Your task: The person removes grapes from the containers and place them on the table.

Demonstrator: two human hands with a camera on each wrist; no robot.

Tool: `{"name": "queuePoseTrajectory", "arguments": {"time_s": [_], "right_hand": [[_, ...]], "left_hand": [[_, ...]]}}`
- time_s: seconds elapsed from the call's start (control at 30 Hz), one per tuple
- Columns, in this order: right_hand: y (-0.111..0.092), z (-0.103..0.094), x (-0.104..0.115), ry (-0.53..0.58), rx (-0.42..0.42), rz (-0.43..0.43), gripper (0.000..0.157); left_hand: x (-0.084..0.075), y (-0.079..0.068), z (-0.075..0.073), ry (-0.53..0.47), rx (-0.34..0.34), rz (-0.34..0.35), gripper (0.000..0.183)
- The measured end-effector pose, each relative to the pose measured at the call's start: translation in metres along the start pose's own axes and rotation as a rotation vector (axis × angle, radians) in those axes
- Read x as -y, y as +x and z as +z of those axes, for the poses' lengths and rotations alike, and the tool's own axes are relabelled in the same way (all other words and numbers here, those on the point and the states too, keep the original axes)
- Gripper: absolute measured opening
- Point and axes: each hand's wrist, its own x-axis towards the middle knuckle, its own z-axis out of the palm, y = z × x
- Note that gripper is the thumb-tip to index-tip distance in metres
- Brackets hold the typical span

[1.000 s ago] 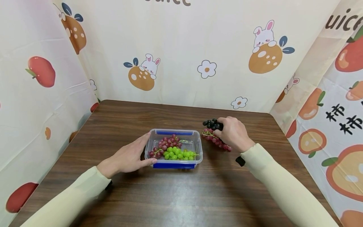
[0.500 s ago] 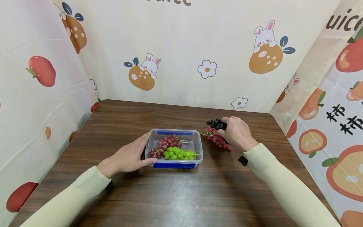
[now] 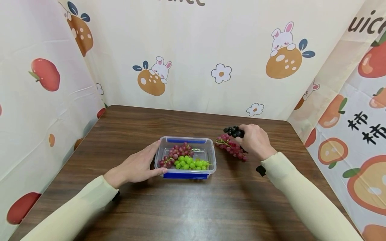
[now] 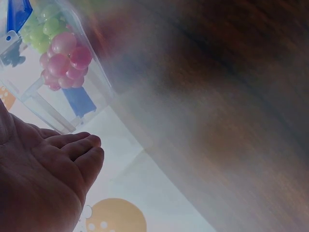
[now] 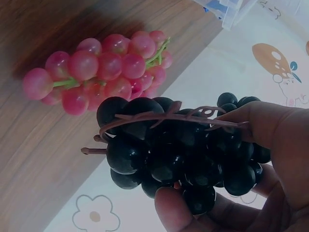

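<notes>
My right hand grips a bunch of black grapes with a brown stem, held over the right part of the table. Just below it lies a bunch of red grapes on the wood, seen whole in the right wrist view. A clear plastic box with blue clips stands mid-table. Inside it, dark red grapes lie at the left and back, and green grapes along the front. With fingers extended, my left hand rests against the box's left side, its thumb at the front left corner.
The dark wooden table runs back to a fabric backdrop printed with fruit, rabbits and flowers. More printed cloth hangs along the left and right sides.
My right hand has shifted slightly to the right with the black grapes, uncovering more of the red bunch on the table. The left hand and the box stay put.
</notes>
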Motion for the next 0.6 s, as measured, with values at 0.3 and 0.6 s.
{"name": "queuePoseTrajectory", "arguments": {"time_s": [0.3,0.6], "right_hand": [[0.0,0.001,-0.009,-0.007,0.0,0.017,0.02],[0.0,0.002,-0.017,-0.019,-0.01,0.028,0.025]], "left_hand": [[0.0,0.001,0.0,-0.002,0.002,0.002,0.115],[0.0,0.001,0.001,0.006,0.005,-0.007,0.116]]}}
